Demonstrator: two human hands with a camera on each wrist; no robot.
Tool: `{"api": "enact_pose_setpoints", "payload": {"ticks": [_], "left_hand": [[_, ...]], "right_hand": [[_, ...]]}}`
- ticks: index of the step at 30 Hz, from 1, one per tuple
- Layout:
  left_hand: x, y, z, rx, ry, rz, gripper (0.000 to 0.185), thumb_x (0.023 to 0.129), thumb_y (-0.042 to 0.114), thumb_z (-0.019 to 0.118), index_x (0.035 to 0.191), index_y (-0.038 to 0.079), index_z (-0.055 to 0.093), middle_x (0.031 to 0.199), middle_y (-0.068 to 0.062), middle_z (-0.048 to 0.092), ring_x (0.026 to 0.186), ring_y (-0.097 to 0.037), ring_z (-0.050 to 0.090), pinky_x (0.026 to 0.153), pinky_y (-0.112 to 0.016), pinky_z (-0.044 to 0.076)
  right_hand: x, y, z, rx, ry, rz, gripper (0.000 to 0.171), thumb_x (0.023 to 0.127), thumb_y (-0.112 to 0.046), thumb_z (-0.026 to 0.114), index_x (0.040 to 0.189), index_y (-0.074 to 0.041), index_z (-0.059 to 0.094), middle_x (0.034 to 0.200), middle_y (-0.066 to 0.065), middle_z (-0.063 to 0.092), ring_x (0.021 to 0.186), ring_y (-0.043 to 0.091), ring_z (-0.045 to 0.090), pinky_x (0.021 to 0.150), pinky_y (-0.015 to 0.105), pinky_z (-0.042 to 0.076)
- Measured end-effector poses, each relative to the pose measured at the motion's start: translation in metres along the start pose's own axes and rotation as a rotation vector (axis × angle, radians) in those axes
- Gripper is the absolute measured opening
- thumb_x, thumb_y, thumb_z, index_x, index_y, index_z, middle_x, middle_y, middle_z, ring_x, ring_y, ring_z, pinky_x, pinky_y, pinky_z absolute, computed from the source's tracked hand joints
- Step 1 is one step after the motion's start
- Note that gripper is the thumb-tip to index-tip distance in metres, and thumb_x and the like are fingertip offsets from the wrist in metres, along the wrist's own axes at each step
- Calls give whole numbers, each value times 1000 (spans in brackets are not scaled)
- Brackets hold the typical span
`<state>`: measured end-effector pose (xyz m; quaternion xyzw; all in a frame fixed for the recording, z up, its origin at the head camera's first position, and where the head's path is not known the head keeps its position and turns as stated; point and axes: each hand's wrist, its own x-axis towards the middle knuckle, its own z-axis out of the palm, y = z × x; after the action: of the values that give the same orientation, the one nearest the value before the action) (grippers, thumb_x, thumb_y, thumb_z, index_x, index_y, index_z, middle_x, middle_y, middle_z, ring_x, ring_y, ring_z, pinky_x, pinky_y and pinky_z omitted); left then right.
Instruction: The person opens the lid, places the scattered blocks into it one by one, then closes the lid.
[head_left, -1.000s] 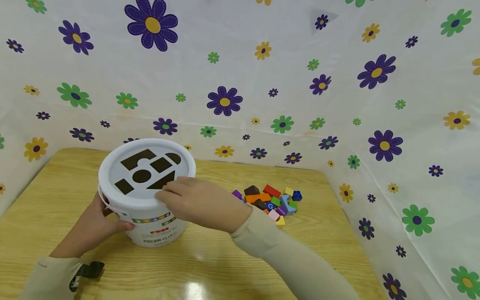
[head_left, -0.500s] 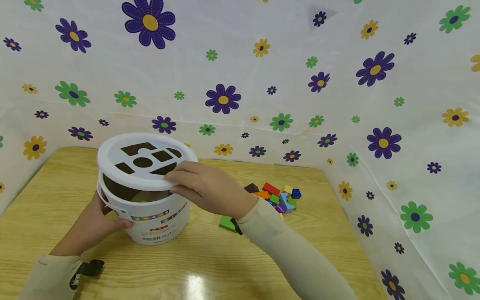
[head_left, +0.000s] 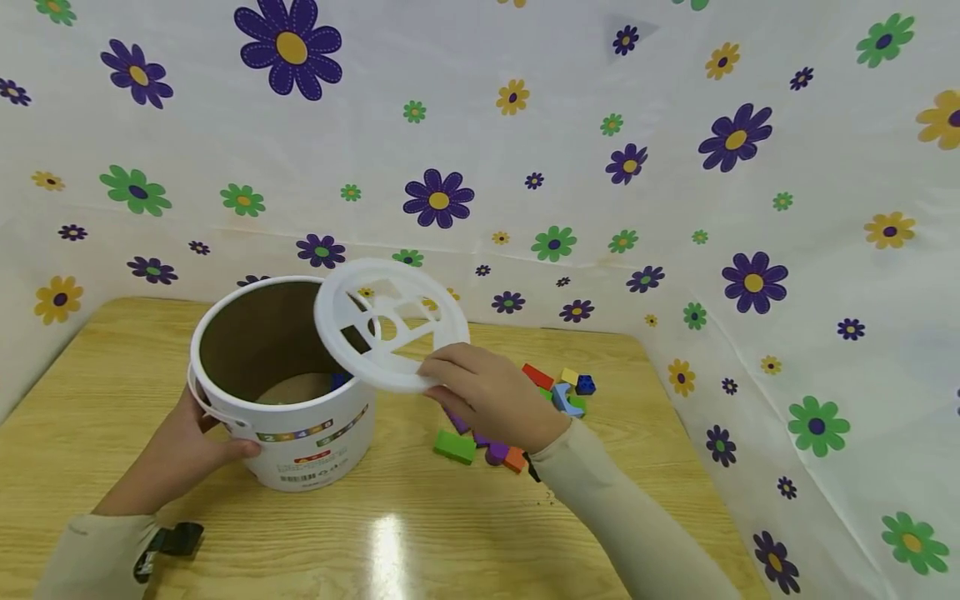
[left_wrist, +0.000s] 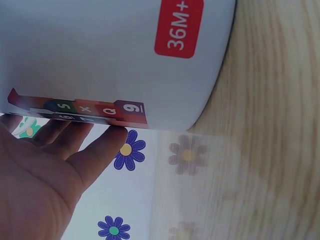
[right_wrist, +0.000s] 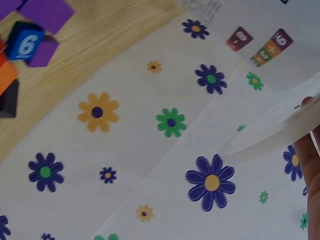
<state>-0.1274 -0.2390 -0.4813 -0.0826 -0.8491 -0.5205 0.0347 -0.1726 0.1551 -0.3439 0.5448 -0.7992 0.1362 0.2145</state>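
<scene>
A white bucket (head_left: 311,442) stands on the table at the left in the head view, its top uncovered. My left hand (head_left: 176,458) grips its left side, thumb at the front. In the left wrist view, the fingers of the left hand (left_wrist: 45,170) press along the bucket's wall (left_wrist: 100,60). My right hand (head_left: 498,396) pinches the edge of a white lid (head_left: 375,364) with shape-cut holes. The lid is tilted and overlaps the bucket's right rim in the head view. A small blue piece (head_left: 340,381) lies inside the bucket.
Right of the bucket lie several toy blocks, partly hidden behind the right hand: a green block (head_left: 454,447), an orange block (head_left: 514,460), a red block (head_left: 537,376) and a light blue arch (head_left: 562,400). A flower-patterned white sheet (head_left: 480,150) rises behind the wooden table (head_left: 465,533).
My right hand has lifted the lid off the bucket, moved it right and tipped it up. The bucket's inside now shows. My left hand has kept its grip on the bucket.
</scene>
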Motion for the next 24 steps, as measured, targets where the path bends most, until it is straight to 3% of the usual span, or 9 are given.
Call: {"api": "enact_pose_setpoints", "payload": {"ticks": [2,9,15,24], "left_hand": [[0,-1,0,-4,3,12,119,81,12,90,165,33,10,155,-15,35,127,4,36,88,-3,35],[-1,-1,1,4,2,13,117,81,13,90,165,31,10,154,-15,36,125,6,35,87,-2,34],[-1,-3,1,6,-1,8,118,82,13,89,166,33,8,155,-15,34,127,4,35,88,-2,34],[0,-1,2,-5,-8,19,116,84,13,88,165,33,7,154,-15,33,127,2,36,88,-1,34]], "right_hand": [[-14,7,-1,-24,-9,31,27,93,-13,79,117,-6,69,116,5,68,100,17,66,86,24,58],[-59,27,-8,-104,-41,132,26,93,-13,79,116,-7,69,114,6,68,100,20,68,84,30,61],[-92,49,-8,-156,-17,206,31,87,-7,84,114,-6,69,111,9,69,97,23,69,80,35,62],[-146,90,-14,-174,-94,433,26,91,-8,80,115,-5,71,110,7,69,90,22,68,77,39,62]]}}
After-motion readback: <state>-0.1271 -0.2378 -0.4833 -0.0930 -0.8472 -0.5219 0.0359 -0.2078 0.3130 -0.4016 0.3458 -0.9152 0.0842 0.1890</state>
